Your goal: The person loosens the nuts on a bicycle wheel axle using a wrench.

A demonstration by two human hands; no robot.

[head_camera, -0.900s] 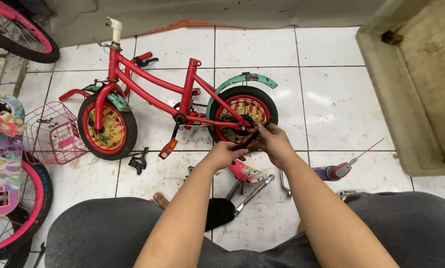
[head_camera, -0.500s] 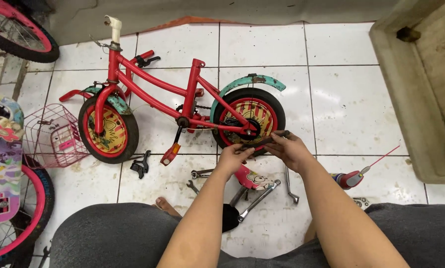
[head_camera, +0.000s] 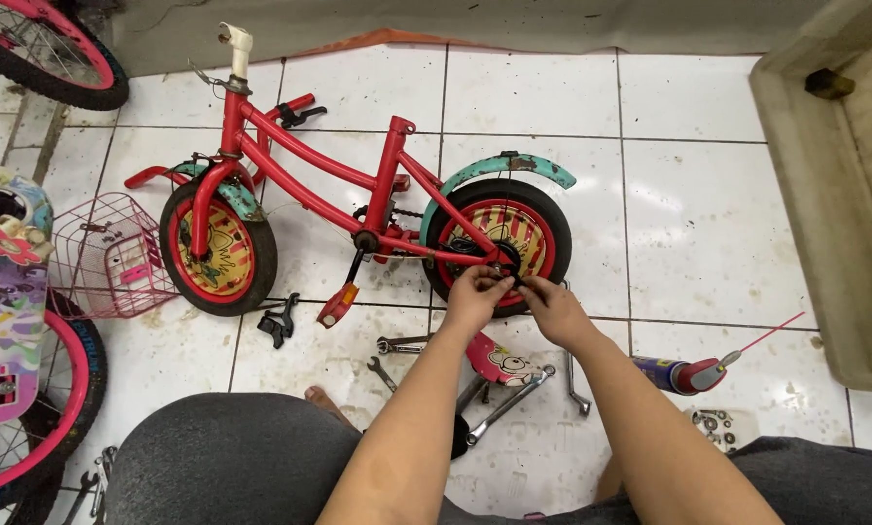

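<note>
On white tiled floor [head_camera: 708, 194]: red bicycle [head_camera: 358, 185], scattered wrenches [head_camera: 402, 343].

Just beyond the fingertips [head_camera: 494, 279], the glossy red painted metal bicycle frame [head_camera: 309, 175] is gleaming beside a matt black rubber rear tyre [head_camera: 556, 233]. Below the fingers, dull bare-metal wrenches [head_camera: 402, 344] are lying on smooth, glazed, dirt-smudged white floor tiles [head_camera: 708, 224].

Single head view, worn at the head, looking steeply down and forward over the knees at the tiled floor [head_camera: 708, 204]. Forearms enter from the bottom edge; hands [head_camera: 514, 297] near mid-frame, at arm's length. Bike [head_camera: 358, 204] lies across the upper half, side-on, wholly in frame. No second view to share with.
</note>
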